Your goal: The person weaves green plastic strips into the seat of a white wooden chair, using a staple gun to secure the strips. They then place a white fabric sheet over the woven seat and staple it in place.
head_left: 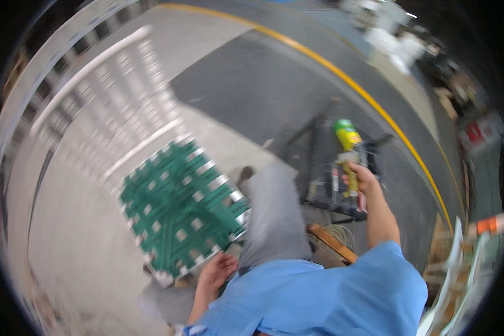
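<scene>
In front of me on the left is a white chair (165,127) with a spindled back, smeared by motion. Green webbing (171,224) crosses its seat in woven strips. My left hand (219,270) is beside the near right corner of the seat, its fingers bent together; what they hold, if anything, does not show. To the right, my right hand (362,178) reaches over a black stand (319,187) and closes round a yellow-handled tool (351,180). Just beyond the hand lies a green and yellow can or bottle (347,134).
A wooden bar (333,243) and a coil of rope or cord (341,232) are below the stand. A yellow line (341,73) curves across the grey floor. White railing-like frames (39,78) stand at the far left, and pale panels (459,285) at the right edge.
</scene>
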Motion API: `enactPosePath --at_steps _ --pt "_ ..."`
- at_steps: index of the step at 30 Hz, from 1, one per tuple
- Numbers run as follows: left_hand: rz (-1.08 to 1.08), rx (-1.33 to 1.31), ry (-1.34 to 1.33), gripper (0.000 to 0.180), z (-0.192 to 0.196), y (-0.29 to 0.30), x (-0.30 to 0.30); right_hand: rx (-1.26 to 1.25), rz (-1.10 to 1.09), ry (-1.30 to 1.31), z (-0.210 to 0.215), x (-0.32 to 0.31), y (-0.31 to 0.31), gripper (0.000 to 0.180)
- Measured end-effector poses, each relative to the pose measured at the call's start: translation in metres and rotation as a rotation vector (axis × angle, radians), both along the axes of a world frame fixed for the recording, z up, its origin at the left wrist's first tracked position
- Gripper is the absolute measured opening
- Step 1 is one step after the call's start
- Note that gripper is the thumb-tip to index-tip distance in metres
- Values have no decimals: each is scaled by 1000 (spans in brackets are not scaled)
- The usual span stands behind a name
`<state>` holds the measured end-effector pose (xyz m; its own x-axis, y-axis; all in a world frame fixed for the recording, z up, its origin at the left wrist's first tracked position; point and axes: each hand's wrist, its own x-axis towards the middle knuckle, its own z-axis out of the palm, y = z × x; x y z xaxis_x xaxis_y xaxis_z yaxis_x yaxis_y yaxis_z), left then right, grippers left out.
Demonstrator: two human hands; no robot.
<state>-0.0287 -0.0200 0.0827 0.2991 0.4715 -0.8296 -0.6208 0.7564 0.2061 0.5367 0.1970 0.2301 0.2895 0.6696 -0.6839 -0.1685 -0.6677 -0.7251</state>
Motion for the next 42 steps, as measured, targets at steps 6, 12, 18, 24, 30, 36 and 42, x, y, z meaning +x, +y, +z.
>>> enactPosePath --at_steps 6,12,18,24,30,36,42 --pt "368 -212 -130 76 23 12 9 -72 43 56 -60 35 22 42" --pt "702 -107 -81 52 -17 12 25 -75 614 -1247 -60 25 48 52" --pt "796 -33 17 36 -40 18 30 411 447 -873 -29 15 63 48" --pt "982 70 144 45 -33 6 -26 581 565 -517 -42 -91 42 38" --pt "534 183 1316 68 -5 27 0 563 685 -326 -68 -155 7 34" --pt "-169 181 1798 59 25 103 18 464 816 -36 -89 -234 -25 30" --pt "350 300 736 49 -6 89 40 258 975 276 -115 -310 -28 43"
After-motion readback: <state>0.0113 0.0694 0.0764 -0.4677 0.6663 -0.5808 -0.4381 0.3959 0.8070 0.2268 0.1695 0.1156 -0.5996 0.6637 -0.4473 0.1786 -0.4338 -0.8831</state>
